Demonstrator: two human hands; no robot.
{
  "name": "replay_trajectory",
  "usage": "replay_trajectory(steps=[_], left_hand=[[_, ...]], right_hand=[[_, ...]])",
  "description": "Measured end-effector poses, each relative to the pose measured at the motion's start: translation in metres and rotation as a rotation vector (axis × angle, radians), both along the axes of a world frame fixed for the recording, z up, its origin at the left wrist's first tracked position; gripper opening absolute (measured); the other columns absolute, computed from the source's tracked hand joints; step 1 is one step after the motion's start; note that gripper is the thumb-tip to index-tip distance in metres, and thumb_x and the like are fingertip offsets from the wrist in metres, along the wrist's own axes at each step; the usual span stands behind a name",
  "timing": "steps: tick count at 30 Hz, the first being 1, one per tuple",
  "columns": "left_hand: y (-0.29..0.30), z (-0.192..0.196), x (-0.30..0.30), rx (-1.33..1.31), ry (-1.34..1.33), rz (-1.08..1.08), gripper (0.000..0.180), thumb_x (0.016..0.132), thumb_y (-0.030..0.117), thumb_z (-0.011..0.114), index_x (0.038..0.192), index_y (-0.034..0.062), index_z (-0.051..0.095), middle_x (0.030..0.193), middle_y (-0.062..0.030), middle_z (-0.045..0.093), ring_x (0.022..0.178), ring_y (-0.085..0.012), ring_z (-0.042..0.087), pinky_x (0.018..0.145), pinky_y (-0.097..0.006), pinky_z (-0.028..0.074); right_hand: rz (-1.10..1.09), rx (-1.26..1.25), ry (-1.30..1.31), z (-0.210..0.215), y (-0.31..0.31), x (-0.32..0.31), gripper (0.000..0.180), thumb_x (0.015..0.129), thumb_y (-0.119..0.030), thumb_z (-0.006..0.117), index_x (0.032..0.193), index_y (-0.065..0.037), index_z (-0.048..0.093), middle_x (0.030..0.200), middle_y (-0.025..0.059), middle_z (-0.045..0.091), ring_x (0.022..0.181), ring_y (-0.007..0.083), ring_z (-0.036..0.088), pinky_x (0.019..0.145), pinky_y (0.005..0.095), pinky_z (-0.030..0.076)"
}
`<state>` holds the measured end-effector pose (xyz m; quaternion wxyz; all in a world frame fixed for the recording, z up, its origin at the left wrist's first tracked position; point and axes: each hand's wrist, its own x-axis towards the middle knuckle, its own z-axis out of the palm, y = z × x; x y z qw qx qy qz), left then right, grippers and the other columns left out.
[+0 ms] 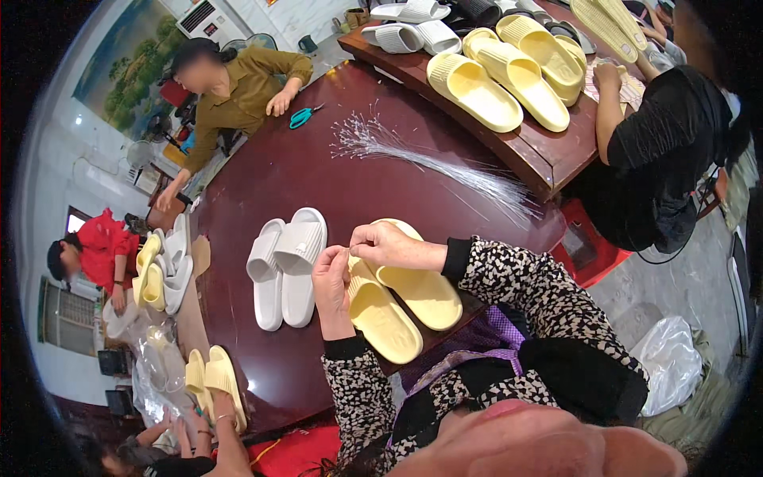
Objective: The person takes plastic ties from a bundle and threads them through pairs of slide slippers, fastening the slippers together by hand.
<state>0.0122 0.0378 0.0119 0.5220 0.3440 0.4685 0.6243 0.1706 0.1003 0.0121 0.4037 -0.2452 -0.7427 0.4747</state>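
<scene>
My left hand [331, 288] and my right hand [391, 245] meet above a pair of pale yellow slide slippers [388, 327]. The fingertips of both are pinched close together over the ribbed straps. Whatever is between them is too thin or small to make out. The straps are partly hidden under my hands. Just left of my left hand lies a pair of light grey slides [297, 280], side by side with soles down. Farther back, a fanned bundle of thin clear strands with small ends [433, 164] is spread on the dark red table [262, 171].
Teal-handled scissors [301, 118] lie near a co-worker in an olive shirt [246, 83]. Yellow slides [477, 91] and grey ones crowd the raised table at back right, beside a person in black [671, 151]. A red stool [584, 242] stands right. Others handle slippers at left.
</scene>
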Motion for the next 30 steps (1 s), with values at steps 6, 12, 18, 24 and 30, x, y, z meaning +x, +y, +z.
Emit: replay_trajectory(steps=[6,12,18,24,30], left_hand=[[-0.003,-0.002,-0.001,0.026,-0.03,0.024,0.002,0.084,0.006,0.062,0.086,0.0038,0.061,0.063,0.0049,0.052,0.047,-0.001,0.039,0.043,-0.015,0.031],[-0.004,-0.004,-0.006,0.066,-0.051,0.085,0.003,0.086,0.006,0.058,0.087,0.0034,0.06,0.061,0.0027,0.05,0.048,-0.0039,0.042,0.043,-0.018,0.034],[-0.008,-0.004,-0.012,0.097,-0.094,0.153,0.004,0.089,0.007,0.055,0.089,0.0035,0.057,0.059,0.0004,0.049,0.047,-0.0068,0.044,0.043,-0.02,0.037],[-0.009,0.0,-0.018,0.131,-0.122,0.197,0.005,0.09,0.009,0.054,0.091,0.0045,0.054,0.059,-0.0009,0.049,0.047,-0.0084,0.046,0.042,-0.02,0.038],[-0.015,-0.002,-0.014,0.13,-0.142,0.221,0.005,0.09,0.01,0.054,0.091,0.0046,0.053,0.059,-0.0008,0.05,0.047,-0.008,0.046,0.042,-0.02,0.038]], right_hand=[[-0.012,-0.001,-0.005,0.002,-0.004,-0.001,0.015,0.082,-0.015,0.059,0.084,0.0,0.062,0.07,0.0114,0.064,0.066,0.0183,0.061,0.06,0.0332,0.048],[-0.181,0.279,0.107,0.011,-0.004,0.007,0.012,0.082,-0.009,0.057,0.09,0.0,0.06,0.078,0.0114,0.063,0.07,0.0238,0.062,0.063,0.0342,0.049],[-0.091,0.535,0.004,0.021,-0.05,0.031,0.02,0.081,-0.008,0.058,0.1,-0.004,0.059,0.082,0.0108,0.061,0.074,0.0281,0.061,0.066,0.0366,0.049],[0.004,0.751,-0.39,0.017,-0.069,0.025,0.021,0.078,-0.013,0.053,0.098,-0.006,0.055,0.068,0.0134,0.056,0.065,0.0299,0.06,0.057,0.0387,0.048],[-0.079,0.875,-0.476,0.003,-0.078,0.014,0.019,0.078,-0.013,0.051,0.094,-0.003,0.054,0.066,0.0139,0.058,0.064,0.0296,0.061,0.057,0.04,0.048]])
